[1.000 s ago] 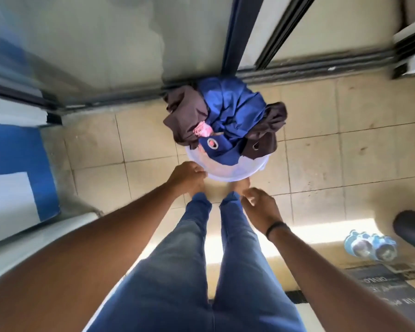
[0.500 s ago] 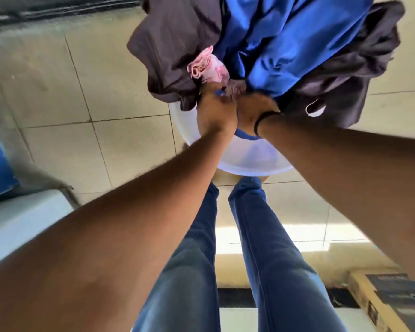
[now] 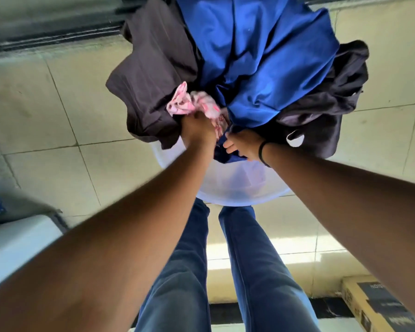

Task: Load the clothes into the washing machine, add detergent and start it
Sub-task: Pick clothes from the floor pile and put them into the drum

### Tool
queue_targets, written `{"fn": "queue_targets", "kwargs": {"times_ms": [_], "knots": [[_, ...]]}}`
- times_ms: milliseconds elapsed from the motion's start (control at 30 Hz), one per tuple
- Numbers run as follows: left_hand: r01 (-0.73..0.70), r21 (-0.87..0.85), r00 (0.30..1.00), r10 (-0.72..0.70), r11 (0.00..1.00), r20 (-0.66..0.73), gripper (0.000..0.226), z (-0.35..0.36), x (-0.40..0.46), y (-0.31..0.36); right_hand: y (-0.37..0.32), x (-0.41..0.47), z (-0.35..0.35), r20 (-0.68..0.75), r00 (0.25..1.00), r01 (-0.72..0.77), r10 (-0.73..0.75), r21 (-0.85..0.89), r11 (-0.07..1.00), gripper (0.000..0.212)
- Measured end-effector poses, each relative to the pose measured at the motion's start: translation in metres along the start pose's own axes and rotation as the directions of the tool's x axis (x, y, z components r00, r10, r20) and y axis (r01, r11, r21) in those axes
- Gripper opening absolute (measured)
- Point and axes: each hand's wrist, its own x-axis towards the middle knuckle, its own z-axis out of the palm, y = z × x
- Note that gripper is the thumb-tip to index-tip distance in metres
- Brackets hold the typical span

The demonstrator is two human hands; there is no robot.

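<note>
Pale floor tiles [image 3: 46, 121] fill my view, with a dark door track [image 3: 53, 32] along the top left edge. On the tiles, right in front of my jeans [image 3: 249, 271], stands a translucent white tub [image 3: 225, 188] heaped well above its rim with clothes. A bright blue garment [image 3: 256, 56] sits on top at the centre; a dark brown one [image 3: 153, 80] hangs over the tub's left side and another dark piece [image 3: 328, 104] droops over the right. A small pink patterned cloth [image 3: 189, 104] is tucked between the brown and the blue.

My left hand [image 3: 198, 130] is pushed into the pile at the near edge, knuckles toward me, fingers curled down into the fabric just below the pink cloth; which piece they have hold of I cannot tell, since the fingertips are buried. My right hand [image 3: 244, 144], with a black band [image 3: 262, 152] at the wrist, lies just beside it, with its fingers over a fold of the blue garment that spills over the tub's near rim. Whether it actually grips that fold I cannot tell. The two hands are close together but not touching.

At the left edge a white appliance corner [image 3: 15, 245] shows, and a cardboard box [image 3: 369, 305] lies at the bottom right.
</note>
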Motion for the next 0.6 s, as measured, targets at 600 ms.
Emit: {"fn": "queue_targets", "kwargs": {"times_ms": [600], "knots": [[-0.406, 0.015, 0.913, 0.404, 0.914, 0.051, 0.032, -0.047, -0.067, -0.031, -0.014, -0.003, -0.001, -0.124, 0.968, 0.109, -0.219, -0.578, 0.809, 0.045]]}}
